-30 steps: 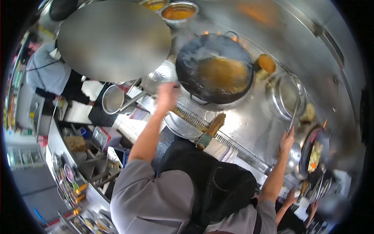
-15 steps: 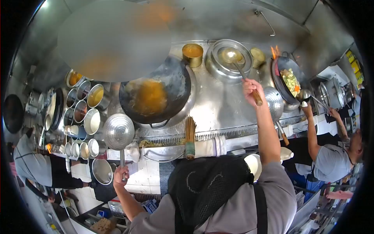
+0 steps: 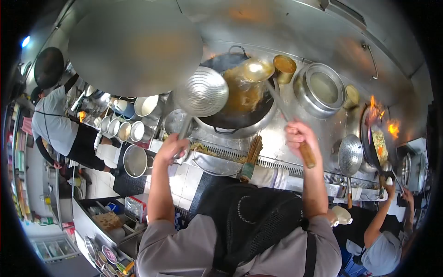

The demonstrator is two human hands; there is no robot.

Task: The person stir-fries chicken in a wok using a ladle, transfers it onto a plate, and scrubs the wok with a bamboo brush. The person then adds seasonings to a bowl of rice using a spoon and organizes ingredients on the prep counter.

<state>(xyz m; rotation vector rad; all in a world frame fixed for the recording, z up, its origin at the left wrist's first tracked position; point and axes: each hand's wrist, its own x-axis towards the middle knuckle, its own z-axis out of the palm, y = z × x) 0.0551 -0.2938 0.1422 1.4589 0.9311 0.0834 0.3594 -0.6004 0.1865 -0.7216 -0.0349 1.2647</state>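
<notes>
My left hand (image 3: pixel 173 147) is closed round the handle of a perforated skimmer (image 3: pixel 201 92), whose round bowl is up over the near left side of the wok. In my right hand (image 3: pixel 301 137) is the wooden-ended handle of a metal ladle (image 3: pixel 257 69). The ladle's bowl is over the far right part of the black wok (image 3: pixel 264 110). Orange-brown liquid (image 3: pixel 244 99) lies in the wok, and its surface looks agitated. A blurred oval hides part of the far left of the scene.
A bamboo brush (image 3: pixel 252 159) rests at the stove's front edge. Right of the wok stand an open tin (image 3: pixel 284 67) and a steel pot (image 3: pixel 318 101) with liquid. Flames (image 3: pixel 376 108) rise by a co-worker's wok (image 3: pixel 368 138). Another skimmer (image 3: pixel 350 156) lies near it.
The skimmer has risen from beside the stove to over the wok. The ladle has come left from the steel pot to the wok. The camera's view has shifted.
</notes>
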